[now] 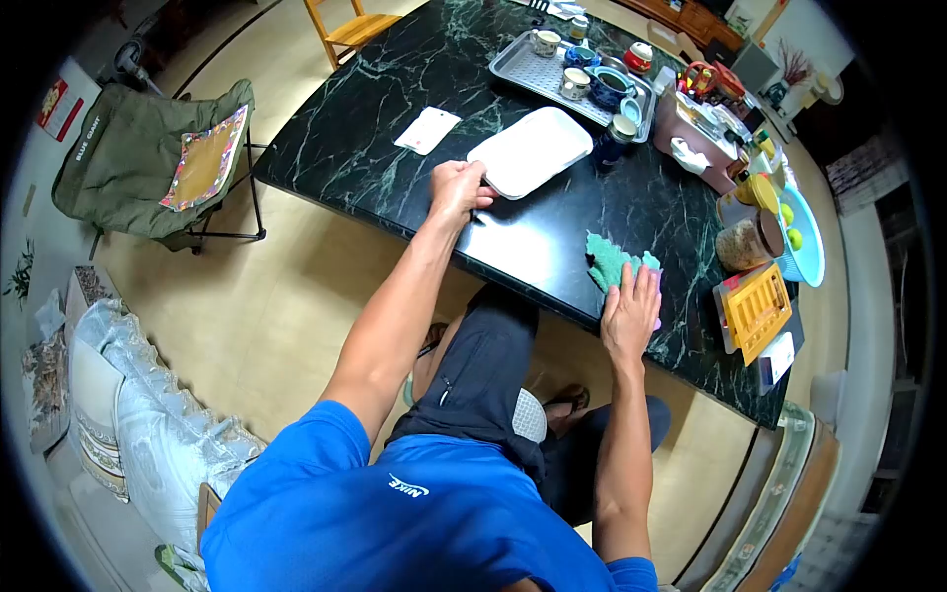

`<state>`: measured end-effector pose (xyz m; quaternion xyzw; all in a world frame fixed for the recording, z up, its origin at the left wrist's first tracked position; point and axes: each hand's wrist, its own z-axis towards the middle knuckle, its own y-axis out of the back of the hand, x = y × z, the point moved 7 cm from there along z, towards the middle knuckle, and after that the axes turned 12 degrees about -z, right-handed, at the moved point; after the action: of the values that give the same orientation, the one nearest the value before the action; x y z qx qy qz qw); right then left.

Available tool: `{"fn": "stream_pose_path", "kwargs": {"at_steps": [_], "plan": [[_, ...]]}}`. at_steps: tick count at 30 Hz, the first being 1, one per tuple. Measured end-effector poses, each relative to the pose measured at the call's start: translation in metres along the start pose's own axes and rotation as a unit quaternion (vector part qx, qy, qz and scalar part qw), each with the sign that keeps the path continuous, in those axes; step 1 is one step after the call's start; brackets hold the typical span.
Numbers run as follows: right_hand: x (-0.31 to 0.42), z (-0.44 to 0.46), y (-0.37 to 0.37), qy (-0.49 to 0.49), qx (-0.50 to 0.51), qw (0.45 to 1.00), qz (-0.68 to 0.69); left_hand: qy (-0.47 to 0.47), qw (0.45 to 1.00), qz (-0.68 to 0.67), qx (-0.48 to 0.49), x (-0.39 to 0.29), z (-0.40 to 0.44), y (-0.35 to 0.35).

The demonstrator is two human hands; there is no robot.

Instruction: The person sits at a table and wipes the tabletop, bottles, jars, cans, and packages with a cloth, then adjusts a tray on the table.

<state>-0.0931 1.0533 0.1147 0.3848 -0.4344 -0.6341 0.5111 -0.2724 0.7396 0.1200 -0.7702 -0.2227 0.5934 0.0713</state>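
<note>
My left hand [459,191] is closed, pinching the near-left corner of a white shallow tray [538,150] on the dark marbled table [365,138]. Whether the tray is lifted there I cannot tell. Farther right, my right hand [631,314] lies with its fingers stretched out over a crumpled green cloth [606,260] near the table's front edge. A bit of purple material shows beside those fingers. Left of the white tray is a white card or paper [427,130].
A metal tray [523,67] with several cups stands at the back. On the right are a pink box [695,138], a lidded jar [748,243], a blue basket [807,247] with green fruit, and an orange rack [758,311]. A green folding chair [128,158] stands left.
</note>
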Motion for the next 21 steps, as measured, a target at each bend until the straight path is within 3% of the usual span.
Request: {"fn": "stream_pose_path", "kwargs": {"at_steps": [4, 9, 12, 15, 21], "plan": [[0.001, -0.001, -0.003, 0.013, -0.021, 1.000, 0.007, -0.034, 0.999, -0.024, -0.005, -0.022, 0.031, 0.031], [0.002, 0.002, 0.002, -0.002, 0.004, 1.000, 0.007, -0.098, 0.988, 0.053, -0.109, -0.097, 0.084, 0.116], [0.004, 0.010, -0.006, -0.006, 0.006, 1.000, 0.016, -0.130, 0.980, 0.021, -0.150, -0.113, 0.119, 0.176], [0.015, 0.031, -0.010, 0.000, 0.033, 0.999, 0.032, -0.123, 0.979, 0.006, -0.162, -0.115, 0.138, 0.217], [0.060, 0.076, -0.025, 0.043, 0.050, 0.995, 0.076, -0.113, 0.981, -0.020, -0.155, -0.094, 0.151, 0.233]]}}
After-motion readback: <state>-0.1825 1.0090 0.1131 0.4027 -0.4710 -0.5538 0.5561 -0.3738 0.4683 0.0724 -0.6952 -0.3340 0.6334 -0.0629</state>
